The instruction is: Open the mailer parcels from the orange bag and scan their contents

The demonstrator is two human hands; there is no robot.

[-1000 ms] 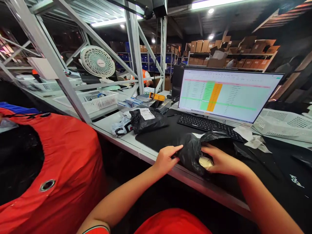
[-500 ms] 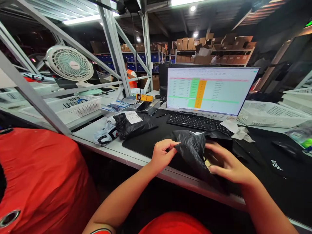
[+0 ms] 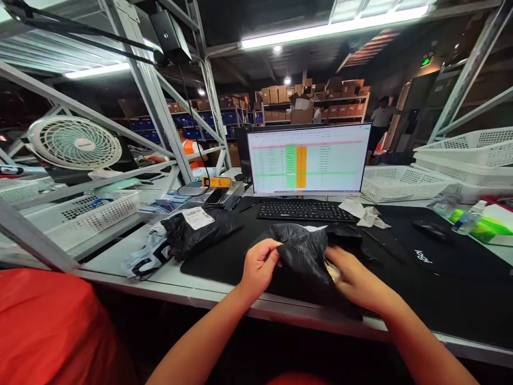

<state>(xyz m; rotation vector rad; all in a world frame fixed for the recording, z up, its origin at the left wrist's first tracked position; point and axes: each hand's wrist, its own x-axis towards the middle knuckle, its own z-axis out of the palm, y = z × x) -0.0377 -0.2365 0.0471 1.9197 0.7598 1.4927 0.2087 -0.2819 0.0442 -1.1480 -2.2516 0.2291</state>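
By the pinching left hand (image 3: 258,270), a black bag (image 3: 302,255) is being held at centre, its tan contents (image 3: 333,272) being partly overlapped by the curled right hand (image 3: 356,279), grip unclear. At right, a "logi" mat (image 3: 452,291) is being seen.

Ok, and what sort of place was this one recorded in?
Probably a warehouse with a parcel-handling desk: racked cardboard boxes fill the background, a labelled black parcel lies near an open black plastic bag, and a monitor shows a spreadsheet-like table.
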